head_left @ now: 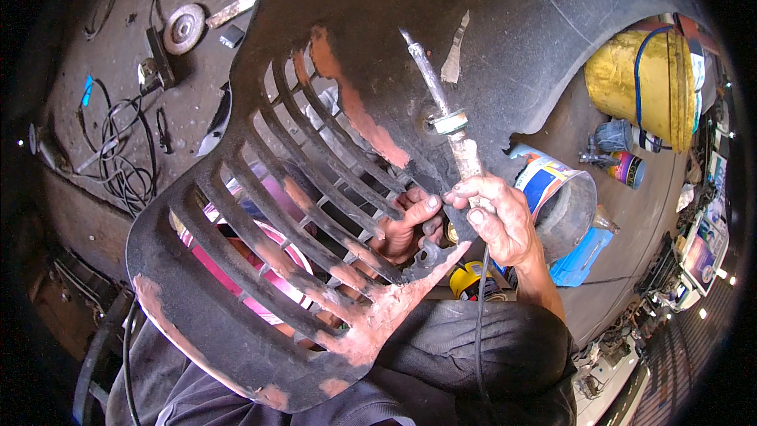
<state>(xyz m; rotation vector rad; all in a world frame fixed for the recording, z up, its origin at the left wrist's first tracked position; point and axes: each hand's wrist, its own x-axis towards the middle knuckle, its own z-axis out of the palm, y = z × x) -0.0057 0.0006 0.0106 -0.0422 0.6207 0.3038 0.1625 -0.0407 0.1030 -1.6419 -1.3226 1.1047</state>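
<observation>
A black plastic car bumper (pixel 378 0) with a slatted grille (pixel 272 189) lies across my lap, patched with pinkish filler (pixel 378 319). My right hand (pixel 505 217) is closed round the pale, scuffed handle of a soldering iron (pixel 467 154). Its metal shaft and dark tip point up and away, above the bumper's surface. From behind the slats comes my left hand (pixel 406 225), closed, its thumb and bent fingers against a small dark plastic piece (pixel 459 221) by the broken grille edge. Slats and that piece partly hide the fingers. The iron's cord hangs below my right hand.
A yellow bucket (pixel 631 79), an open-ended tin (pixel 568 209) and a blue container (pixel 582 260) stand to the right. A pink tub (pixel 244 276) shows beneath the grille. At left lie a tangled cable (pixel 130 162) and a round disc (pixel 184 29).
</observation>
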